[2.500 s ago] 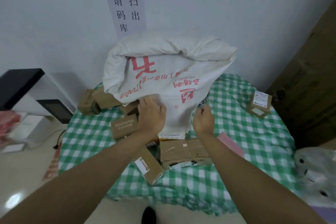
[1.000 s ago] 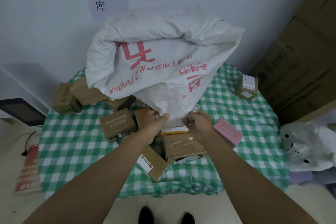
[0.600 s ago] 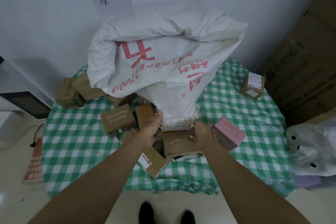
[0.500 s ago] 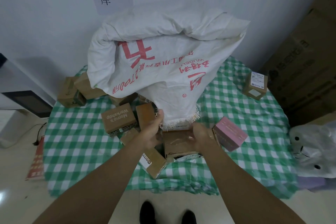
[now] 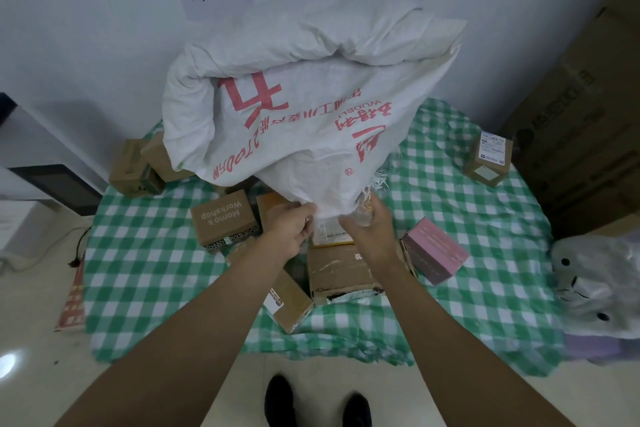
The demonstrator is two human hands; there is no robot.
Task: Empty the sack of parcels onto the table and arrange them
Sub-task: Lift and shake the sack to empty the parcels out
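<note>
Both hands are up at the sack [image 5: 311,107], left hand [image 5: 289,229] and right hand [image 5: 369,232] each clutching its frayed lower edge. The sack stands slumped mid-table [image 5: 145,270], right above a cluster of boxes [image 5: 221,218]. A pink box [image 5: 434,255] sits just right of the sack's mouth, another box [image 5: 488,158] well off to the right.

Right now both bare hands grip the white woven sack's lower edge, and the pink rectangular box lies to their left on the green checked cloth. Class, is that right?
Not quite. In the head view the pink rectangular box lies to the right of the hands, beside the right hand. Both hands, the left hand too, do grip the white woven sack.
</note>
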